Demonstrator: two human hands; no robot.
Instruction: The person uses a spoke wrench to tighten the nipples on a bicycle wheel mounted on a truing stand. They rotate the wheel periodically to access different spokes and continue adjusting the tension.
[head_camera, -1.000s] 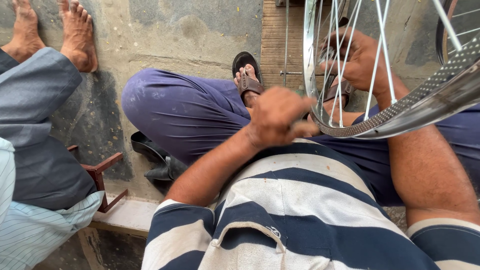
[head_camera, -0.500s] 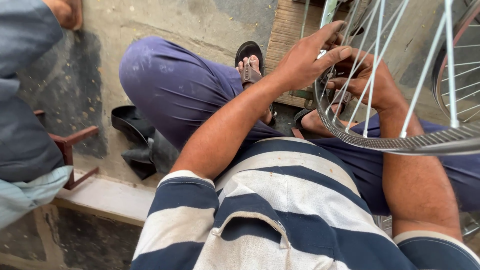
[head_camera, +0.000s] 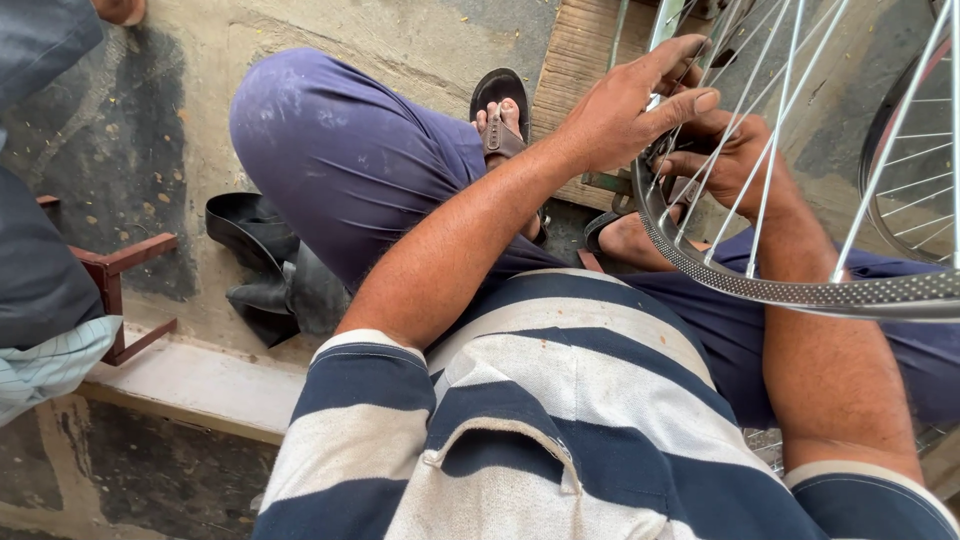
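At the far left edge sits another person in grey trousers (head_camera: 35, 250), with a pale checked cloth (head_camera: 45, 365) below them and a rust-red metal frame (head_camera: 115, 275) just beside. Next to it, on the concrete floor (head_camera: 150, 110), lies a black rubber tube (head_camera: 265, 265), crumpled against the wearer's thigh.

The wearer's knee, in dark blue trousers (head_camera: 345, 165), rises in the middle, and past it a foot in a brown sandal (head_camera: 503, 110) rests near a wooden board (head_camera: 580, 70). A blue-and-white striped shirt (head_camera: 540, 420) fills the bottom of the view.

The left hand (head_camera: 625, 110) reaches across to the bicycle wheel rim (head_camera: 760, 290) — its fingers are spread apart, the thumb laid toward the spokes and the fingertips up near a thin metal upright; whether it actually grips anything cannot be told. The right hand (head_camera: 730, 160) sits inside the wheel, behind the spokes (head_camera: 775, 140), fingers curled together around something small near where the spokes meet (hidden by the left hand's thumb). The rim itself — shiny, dimpled with holes — hangs over the lap, tilted, with a second wheel (head_camera: 915, 160) at the right edge.
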